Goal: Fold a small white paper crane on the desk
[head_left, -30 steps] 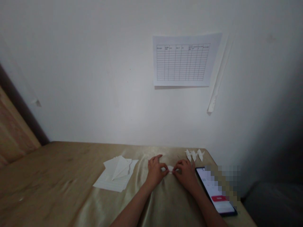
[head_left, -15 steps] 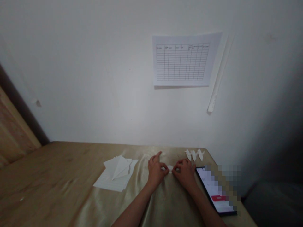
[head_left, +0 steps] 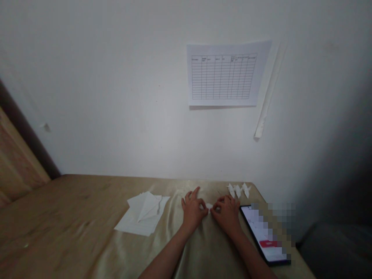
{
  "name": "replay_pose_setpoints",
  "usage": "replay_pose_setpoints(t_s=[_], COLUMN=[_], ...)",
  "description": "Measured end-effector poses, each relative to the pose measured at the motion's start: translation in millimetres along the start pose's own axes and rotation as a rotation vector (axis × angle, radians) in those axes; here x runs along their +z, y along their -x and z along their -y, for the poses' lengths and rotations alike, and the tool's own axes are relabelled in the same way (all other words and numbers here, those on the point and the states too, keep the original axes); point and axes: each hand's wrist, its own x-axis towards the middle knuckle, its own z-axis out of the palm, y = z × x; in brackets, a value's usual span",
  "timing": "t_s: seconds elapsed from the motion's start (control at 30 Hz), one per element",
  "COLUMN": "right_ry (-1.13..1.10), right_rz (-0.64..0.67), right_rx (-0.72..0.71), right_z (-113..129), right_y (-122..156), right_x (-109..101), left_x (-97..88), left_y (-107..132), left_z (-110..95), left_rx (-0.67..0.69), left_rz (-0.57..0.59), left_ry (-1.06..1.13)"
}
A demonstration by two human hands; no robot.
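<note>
A small piece of white paper (head_left: 209, 206) sits between my two hands, low over the cloth; its folds are too small to make out. My left hand (head_left: 192, 209) pinches its left side with thumb and index finger, the other fingers raised and spread. On the right side, my right hand (head_left: 227, 212) pinches the same paper, fingers bent and held together. Just beyond my right hand lie three small folded white paper figures (head_left: 238, 190) in a row.
Left of my hands lies a stack of white paper sheets (head_left: 136, 221). A phone (head_left: 261, 242) with a lit screen rests to the right, near the edge of the cloth-covered table (head_left: 87, 224). Behind it, a printed chart (head_left: 223, 77) hangs on the wall.
My fingertips have drawn slightly closer together on the paper, and less of it shows between them. My left hand's raised fingers have spread a little. Everything else stays in place.
</note>
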Motion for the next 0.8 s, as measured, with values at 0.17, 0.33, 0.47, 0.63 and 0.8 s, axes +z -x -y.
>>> replay_pose_setpoints(t_s=[0.17, 0.33, 0.47, 0.63, 0.8], right_ry=[0.019, 0.015, 0.015, 0.009, -0.004], right_rz=[0.004, 0.047, 0.066, 0.087, 0.105], right_rx=[0.006, 0.05, 0.07, 0.076, 0.067], right_z=[-1.7, 0.4, 1.0, -2.2, -3.0], right_y=[-0.8, -2.6, -3.3, -4.5, -5.4], right_x=[2.0, 3.1, 3.3, 4.2, 2.5], left_x=[3.1, 2.5, -0.8, -2.4, -4.5], left_y=[-0.4, -0.2, -1.1, -4.2, -7.3], left_z=[5.1, 6.6, 6.5, 8.6, 11.3], left_rx=[0.022, 0.026, -0.008, -0.012, -0.01], left_rz=[0.003, 0.029, 0.074, 0.123, 0.176], left_ry=[-0.007, 0.003, 0.005, -0.011, -0.028])
